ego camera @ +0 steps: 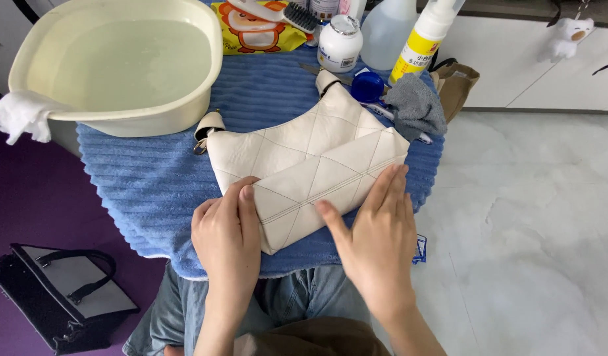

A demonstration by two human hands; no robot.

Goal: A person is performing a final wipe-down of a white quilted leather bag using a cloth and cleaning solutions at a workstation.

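A cream quilted leather handbag (304, 158) lies flat on a blue ribbed towel (139, 178) that covers a small table. Its flap points toward me. My left hand (226, 240) rests on the bag's near left corner, fingers together and laid flat on the leather. My right hand (378, 231) lies on the flap's right end, fingers stretched out and thumb spread toward the middle. Neither hand grips anything.
A cream basin of water (119, 59) stands at the back left with a white cloth (21, 115) on its rim. Behind the bag are a white jar (339, 43), spray bottles (422, 39), a brush (284, 13), a blue cap (368, 86) and a grey rag (416, 109). A black-and-grey bag (63, 293) sits on the purple floor.
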